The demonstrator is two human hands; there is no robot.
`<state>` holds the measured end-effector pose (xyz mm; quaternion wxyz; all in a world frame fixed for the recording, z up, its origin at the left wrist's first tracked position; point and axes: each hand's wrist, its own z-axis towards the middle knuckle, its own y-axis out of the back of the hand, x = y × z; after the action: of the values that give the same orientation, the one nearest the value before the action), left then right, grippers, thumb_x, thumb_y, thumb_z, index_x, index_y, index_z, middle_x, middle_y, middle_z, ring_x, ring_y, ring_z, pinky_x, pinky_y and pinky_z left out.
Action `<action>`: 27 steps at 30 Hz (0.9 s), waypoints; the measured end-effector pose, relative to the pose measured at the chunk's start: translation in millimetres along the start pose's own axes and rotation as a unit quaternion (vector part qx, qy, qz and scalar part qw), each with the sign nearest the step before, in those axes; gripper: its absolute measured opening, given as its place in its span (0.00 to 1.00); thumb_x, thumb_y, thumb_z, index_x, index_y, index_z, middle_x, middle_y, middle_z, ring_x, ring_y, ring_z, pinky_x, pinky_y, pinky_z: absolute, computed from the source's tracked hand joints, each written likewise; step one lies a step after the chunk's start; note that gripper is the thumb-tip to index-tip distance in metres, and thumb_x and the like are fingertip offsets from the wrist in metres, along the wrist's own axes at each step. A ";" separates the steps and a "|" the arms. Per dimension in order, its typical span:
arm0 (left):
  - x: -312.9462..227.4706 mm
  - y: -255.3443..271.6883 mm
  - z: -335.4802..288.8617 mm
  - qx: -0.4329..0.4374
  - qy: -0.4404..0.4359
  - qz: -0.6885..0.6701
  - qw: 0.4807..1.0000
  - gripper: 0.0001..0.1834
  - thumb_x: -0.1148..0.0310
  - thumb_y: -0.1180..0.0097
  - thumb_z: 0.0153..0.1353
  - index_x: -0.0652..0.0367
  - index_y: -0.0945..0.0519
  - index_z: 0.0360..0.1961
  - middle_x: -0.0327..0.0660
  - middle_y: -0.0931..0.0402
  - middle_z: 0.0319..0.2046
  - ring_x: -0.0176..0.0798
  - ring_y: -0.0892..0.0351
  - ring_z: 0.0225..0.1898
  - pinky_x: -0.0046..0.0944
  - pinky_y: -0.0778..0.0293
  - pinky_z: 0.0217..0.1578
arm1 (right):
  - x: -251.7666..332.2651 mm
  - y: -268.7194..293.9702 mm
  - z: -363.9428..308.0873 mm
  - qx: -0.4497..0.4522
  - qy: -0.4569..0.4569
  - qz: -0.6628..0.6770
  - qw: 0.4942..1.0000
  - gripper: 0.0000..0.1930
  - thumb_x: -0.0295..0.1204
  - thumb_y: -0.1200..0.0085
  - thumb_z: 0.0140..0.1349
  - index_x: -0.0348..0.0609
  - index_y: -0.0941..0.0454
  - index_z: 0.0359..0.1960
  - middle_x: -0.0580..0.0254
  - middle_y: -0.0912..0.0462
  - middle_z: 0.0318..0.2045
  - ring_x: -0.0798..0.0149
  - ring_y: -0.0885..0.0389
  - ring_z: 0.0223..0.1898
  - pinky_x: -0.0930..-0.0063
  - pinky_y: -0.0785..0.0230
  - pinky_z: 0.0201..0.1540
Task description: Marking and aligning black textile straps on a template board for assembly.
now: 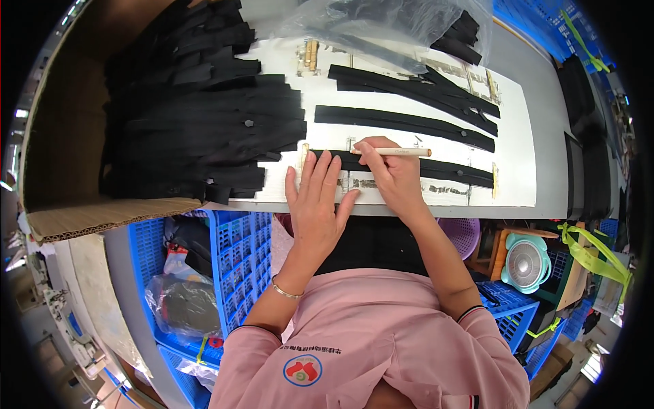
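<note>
The left hand point(315, 204) lies flat with its fingers spread and released, the fingertips pressing the left end of the near black strip point(436, 168) on the white board point(518, 136). The right hand point(392, 174) pinches a pale pencil point(395, 152), its tip seemingly on the strip just right of those fingertips. A pile of black strips point(197, 116) sits to the left.

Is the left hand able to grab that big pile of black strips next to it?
Probably yes. The left hand lies flat on the white board, and the pile of black strips sits just to its left on the same table, with nothing between them.
</note>
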<state>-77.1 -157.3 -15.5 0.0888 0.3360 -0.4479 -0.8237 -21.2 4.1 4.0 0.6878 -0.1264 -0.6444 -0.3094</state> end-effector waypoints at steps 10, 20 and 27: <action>1.3 -1.2 -0.3 -0.008 -0.013 0.007 1.000 0.31 0.58 0.32 0.63 0.58 0.23 0.66 0.47 0.27 0.66 0.53 0.34 0.72 0.61 0.51 0.73 | -9.3 -3.5 1.3 -0.003 0.045 -0.047 0.998 0.12 0.32 0.43 0.73 0.31 0.16 0.40 0.55 0.13 0.35 0.68 0.17 0.30 0.75 0.26 0.34; 4.5 1.6 2.2 -0.013 -0.009 0.018 1.000 0.31 0.59 0.32 0.62 0.58 0.23 0.65 0.48 0.27 0.66 0.53 0.34 0.72 0.62 0.51 0.72 | 3.1 2.1 2.5 0.069 0.005 -0.090 0.993 0.12 0.33 0.44 0.72 0.36 0.15 0.37 0.58 0.14 0.25 0.62 0.17 0.24 0.71 0.26 0.31; 1.4 -2.5 -4.4 -0.011 -0.005 0.000 1.000 0.31 0.59 0.33 0.64 0.56 0.23 0.66 0.47 0.28 0.67 0.52 0.36 0.73 0.61 0.54 0.73 | 0.0 8.7 -5.1 0.071 -0.027 -0.016 0.997 0.12 0.30 0.46 0.72 0.35 0.15 0.36 0.60 0.13 0.26 0.70 0.16 0.27 0.75 0.27 0.32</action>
<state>-75.0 -159.5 -19.8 0.0906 0.3306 -0.4395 -0.8302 -11.9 7.9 5.2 0.6724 -0.0754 -0.6852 -0.2697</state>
